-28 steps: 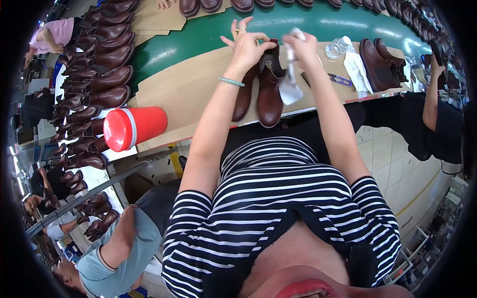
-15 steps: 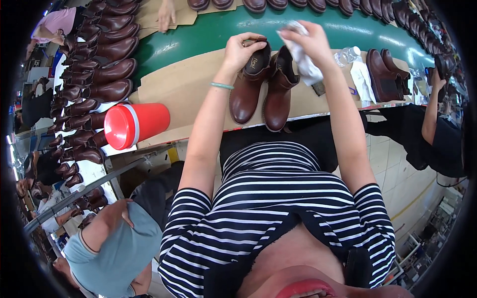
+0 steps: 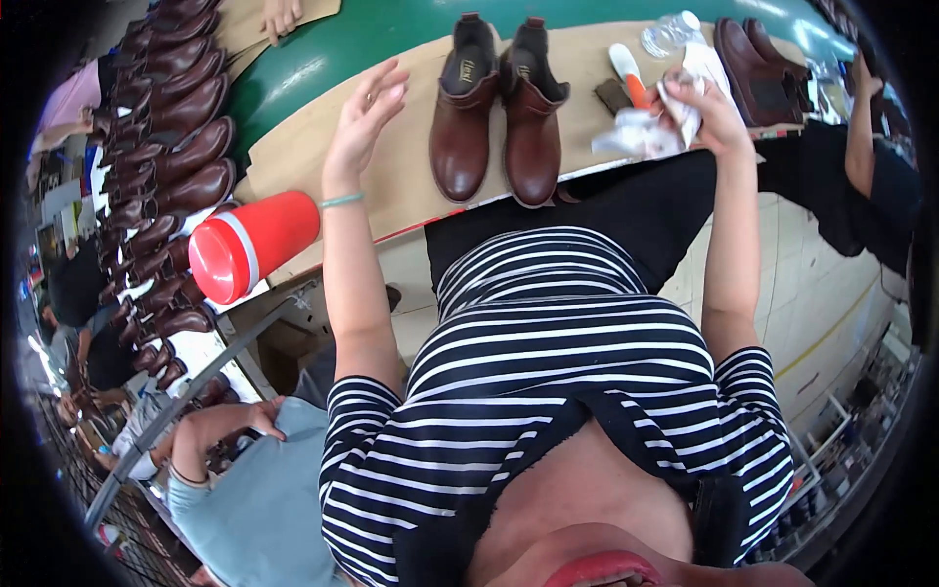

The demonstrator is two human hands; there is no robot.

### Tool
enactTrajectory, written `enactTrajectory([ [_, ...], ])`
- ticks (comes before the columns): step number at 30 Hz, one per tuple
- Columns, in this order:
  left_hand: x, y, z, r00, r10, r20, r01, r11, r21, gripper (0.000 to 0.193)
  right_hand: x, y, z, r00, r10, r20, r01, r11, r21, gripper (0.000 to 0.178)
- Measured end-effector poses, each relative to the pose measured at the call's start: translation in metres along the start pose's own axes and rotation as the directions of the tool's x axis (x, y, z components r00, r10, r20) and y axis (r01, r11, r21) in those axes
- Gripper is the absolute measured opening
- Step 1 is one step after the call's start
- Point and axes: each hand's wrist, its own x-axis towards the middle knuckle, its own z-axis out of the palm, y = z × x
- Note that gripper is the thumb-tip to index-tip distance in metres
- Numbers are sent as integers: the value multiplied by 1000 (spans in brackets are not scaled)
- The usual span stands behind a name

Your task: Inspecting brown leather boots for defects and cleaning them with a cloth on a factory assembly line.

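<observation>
Two brown leather ankle boots, the left one and the right one, stand upright side by side on the cardboard with their toes toward me. To the left of them my left hand is raised with its fingers apart, touching neither boot. Over to their right, my right hand grips a crumpled white cloth, partly smeared by motion. Just behind the cloth lie an orange-and-white tool, its lower end hidden, and a small dark block.
A red lidded container lies tilted at the left table edge. Rows of brown boots line the left. A clear bottle, white paper and another boot pair sit at right. Co-workers are nearby.
My left hand has let go of the left boot and moved left. My right hand has carried the cloth away from the right boot, to the right. The orange-and-white tool now shows.
</observation>
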Motion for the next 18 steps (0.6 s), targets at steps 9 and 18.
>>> enactTrajectory([
  [9,-74,-54,50,840,-539,-64,518,831,-203,60,-20,139,67,944,315,96,-311,759,572,26],
  [18,-84,-58,103,919,-394,-12,329,782,-529,36,-17,125,90,927,184,326,-361,669,650,21],
])
